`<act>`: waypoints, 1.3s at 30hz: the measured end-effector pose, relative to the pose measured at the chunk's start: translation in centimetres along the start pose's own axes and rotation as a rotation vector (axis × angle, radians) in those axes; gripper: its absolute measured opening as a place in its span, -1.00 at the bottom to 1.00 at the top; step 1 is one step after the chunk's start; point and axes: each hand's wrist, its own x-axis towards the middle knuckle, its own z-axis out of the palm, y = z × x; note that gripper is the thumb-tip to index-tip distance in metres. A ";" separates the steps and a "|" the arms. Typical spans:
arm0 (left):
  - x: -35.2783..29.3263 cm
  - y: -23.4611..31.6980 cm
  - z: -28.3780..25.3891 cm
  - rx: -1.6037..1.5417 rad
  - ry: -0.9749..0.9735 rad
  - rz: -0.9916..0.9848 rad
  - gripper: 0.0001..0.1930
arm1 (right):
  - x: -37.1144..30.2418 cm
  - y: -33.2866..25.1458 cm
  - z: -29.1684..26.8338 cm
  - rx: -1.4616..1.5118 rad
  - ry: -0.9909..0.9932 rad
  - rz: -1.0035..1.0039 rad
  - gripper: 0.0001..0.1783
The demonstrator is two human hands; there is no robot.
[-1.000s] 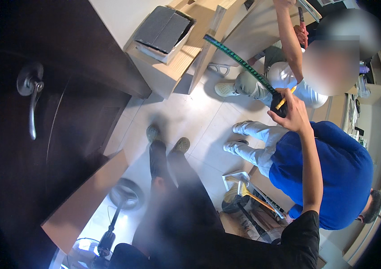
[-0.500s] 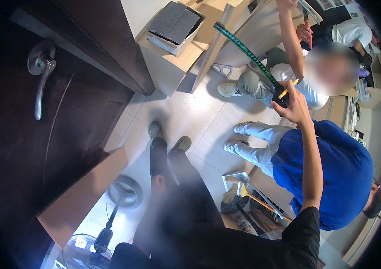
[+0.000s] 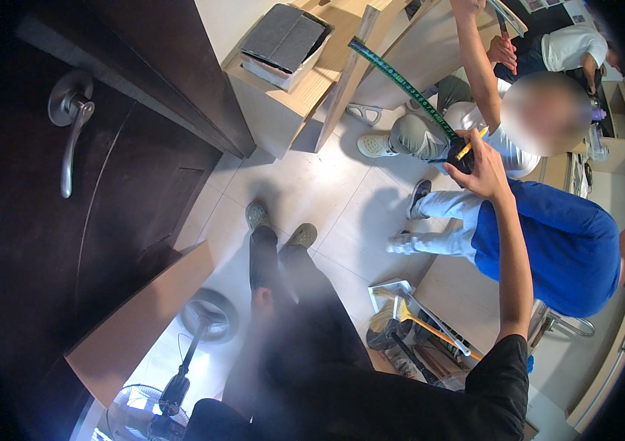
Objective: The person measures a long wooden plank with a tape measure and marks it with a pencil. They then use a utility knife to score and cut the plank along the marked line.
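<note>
Tape measure blade (image 3: pixel 400 81) diagonally up-left

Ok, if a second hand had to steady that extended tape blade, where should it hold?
Pinch the tape blade at mid-span by its two long edges, coming from the floor side. It is a thin strip slanting up from the case in the right hand, and only its middle stretch is unobstructed.

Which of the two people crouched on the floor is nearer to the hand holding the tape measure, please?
The person in the blue shirt, whose shoulder lies just below the right hand gripping the tape measure. The other, in a white shirt, sits farther off, behind the extended green tape.
</note>
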 end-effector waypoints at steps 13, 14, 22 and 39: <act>0.4 -0.7 0.3 0.004 -0.034 -0.006 -0.90 | -0.4 0.5 0.8 0.041 0.020 -0.026 -0.27; 0.4 -0.4 0.2 0.011 -0.028 0.015 -0.90 | -0.4 0.4 0.8 0.046 0.033 -0.041 -0.26; 0.1 0.0 0.3 -0.036 -0.053 -0.108 -0.78 | -5.3 -1.3 2.9 0.254 0.185 0.085 -0.28; 1.9 0.3 0.6 0.161 -0.021 0.024 -0.84 | 9.9 7.1 12.4 -0.043 0.225 0.656 -0.30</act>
